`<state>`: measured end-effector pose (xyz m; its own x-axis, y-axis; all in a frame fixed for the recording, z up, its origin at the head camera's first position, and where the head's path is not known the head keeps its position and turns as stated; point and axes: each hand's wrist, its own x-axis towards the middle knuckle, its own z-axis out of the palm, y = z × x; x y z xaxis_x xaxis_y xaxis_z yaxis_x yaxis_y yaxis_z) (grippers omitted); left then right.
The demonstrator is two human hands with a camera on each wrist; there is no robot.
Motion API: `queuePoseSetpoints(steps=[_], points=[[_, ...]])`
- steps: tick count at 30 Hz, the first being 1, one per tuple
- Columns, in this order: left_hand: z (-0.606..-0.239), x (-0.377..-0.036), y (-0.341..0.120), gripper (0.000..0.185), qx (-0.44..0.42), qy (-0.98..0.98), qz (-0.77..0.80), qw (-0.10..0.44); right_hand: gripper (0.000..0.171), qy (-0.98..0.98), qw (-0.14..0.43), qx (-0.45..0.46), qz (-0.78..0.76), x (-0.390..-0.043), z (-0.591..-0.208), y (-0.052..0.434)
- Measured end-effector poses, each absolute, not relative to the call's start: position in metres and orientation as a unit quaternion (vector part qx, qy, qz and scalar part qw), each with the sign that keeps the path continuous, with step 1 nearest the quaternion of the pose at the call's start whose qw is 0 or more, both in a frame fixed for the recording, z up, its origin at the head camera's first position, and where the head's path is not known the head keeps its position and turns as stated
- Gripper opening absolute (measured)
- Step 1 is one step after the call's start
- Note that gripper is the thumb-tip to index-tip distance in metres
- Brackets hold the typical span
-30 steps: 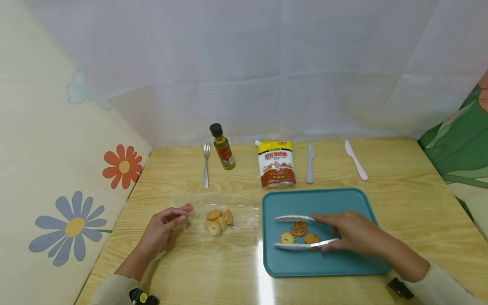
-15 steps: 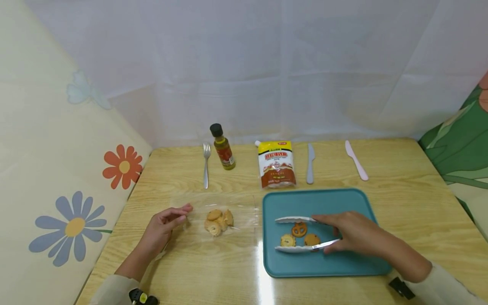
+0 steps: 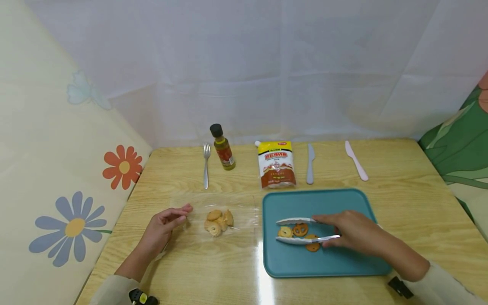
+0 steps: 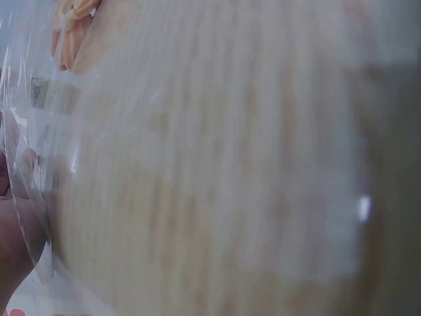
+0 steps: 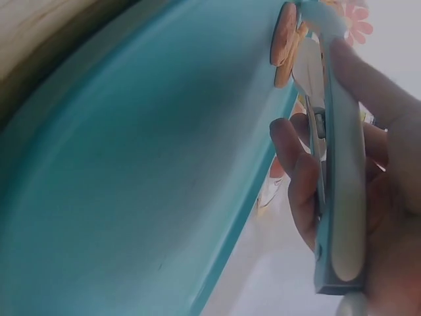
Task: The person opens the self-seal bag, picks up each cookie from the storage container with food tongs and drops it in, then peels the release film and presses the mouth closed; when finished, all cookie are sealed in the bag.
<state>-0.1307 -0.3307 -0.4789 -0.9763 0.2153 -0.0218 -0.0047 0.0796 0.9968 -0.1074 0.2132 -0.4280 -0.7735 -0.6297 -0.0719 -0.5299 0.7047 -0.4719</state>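
My right hand [image 3: 328, 231] grips white tongs [image 3: 297, 231] over the teal tray [image 3: 324, 262]. The tongs' arms are squeezed close around a flower-shaped cookie [image 3: 285, 231] and a pretzel-shaped cookie [image 3: 300, 229]. A third round cookie [image 3: 312, 247] lies just outside the near arm. The right wrist view shows my fingers [image 5: 296, 178] wrapped on the tongs [image 5: 342, 164], a cookie [image 5: 284, 46] at their tip. My left hand [image 3: 183, 213] holds the left edge of a clear plastic bag [image 3: 244, 212] with several cookies [image 3: 218, 221] inside. The left wrist view shows the bag [image 4: 39, 131] draped over a finger [image 4: 16, 243].
Along the back of the wooden table [image 3: 411, 203] lie a fork [image 3: 206, 165], a small oil bottle [image 3: 223, 147], a sauce pouch [image 3: 276, 164], a grey knife [image 3: 310, 168] and a pink knife [image 3: 356, 160]. A white curtain hangs behind; patterned walls flank both sides.
The tongs' near arm has closed toward the far arm, pushing the flower cookie up beside the pretzel cookie. The round cookie now lies outside the tongs. The left hand has not moved.
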Motion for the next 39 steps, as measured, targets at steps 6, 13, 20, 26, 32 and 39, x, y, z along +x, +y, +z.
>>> queuePoseSetpoints(steps=[6,13,20,26,32,39], points=[[-0.4791,-0.1306,-0.3305,0.029,0.072,0.728,0.677,0.081,0.062,0.915,0.109,-0.318,-0.225,-0.1083,-0.4282,0.2136],[-0.4797,-0.1304,-0.3308,0.027,0.067,0.73,0.676,0.081,0.059,0.915,0.101,-0.318,-0.225,-0.1074,-0.4294,0.2144],[-0.4799,-0.1302,-0.3308,0.03,0.064,0.733,0.673,0.081,0.056,0.915,0.101,-0.313,-0.234,-0.107,-0.4296,0.2148],[-0.4794,-0.1299,-0.3306,0.031,0.064,0.733,0.673,0.082,0.055,0.912,0.1,-0.314,-0.244,-0.1073,-0.43,0.2155],[-0.4793,-0.1301,-0.3307,0.031,0.064,0.733,0.672,0.081,0.055,0.912,0.1,-0.316,-0.241,-0.1075,-0.4293,0.2152],[-0.4798,-0.1308,-0.3313,0.03,0.067,0.732,0.673,0.082,0.062,0.913,0.108,-0.314,-0.237,-0.1074,-0.4278,0.2149]])
